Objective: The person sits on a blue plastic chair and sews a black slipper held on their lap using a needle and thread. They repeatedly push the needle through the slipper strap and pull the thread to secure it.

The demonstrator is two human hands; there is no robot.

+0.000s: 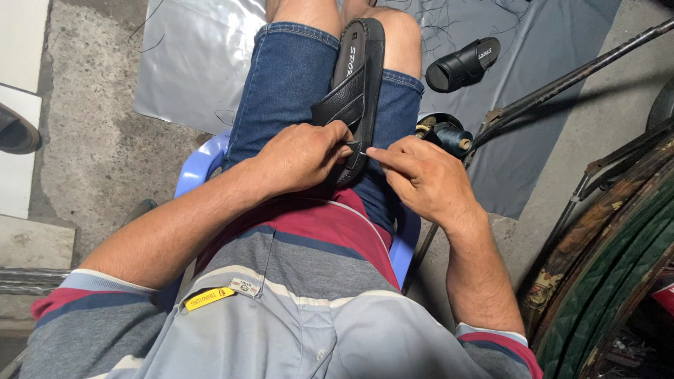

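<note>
Rough concrete floor [98, 140] fills the left of the frame, with a grey plastic sheet [189, 63] spread over it along the top, strewn with loose black thread ends. At the right edge stand dark metal rods [562, 88] and a green, ribbed curved thing I cannot identify. I sit on a pale blue plastic chair [200, 165], its rim showing beside my denim shorts [284, 84].

Lying along my lap, between my thighs at top centre, is the black slide sandal [361, 84]. Its long axis runs from the top of the frame down toward my belly, tilted on edge, the strap facing left. Its near end sits right between my two hands, so neither has to reach; my left hand [302, 158] is the closer, already on it, fingers curled and pressed together around the sole's lower edge and strap. My right hand [421, 179] comes in from the lower right, thumb and forefinger pinched together and pointing left at the sandal's edge, just beside my left fingertips; whether they grip a needle or thread I cannot tell.

A second black sandal [463, 63] lies on the sheet at upper right, well apart. Smaller, beside my right knee, a spool of dark thread [453, 137] stands just above my right hand.
</note>
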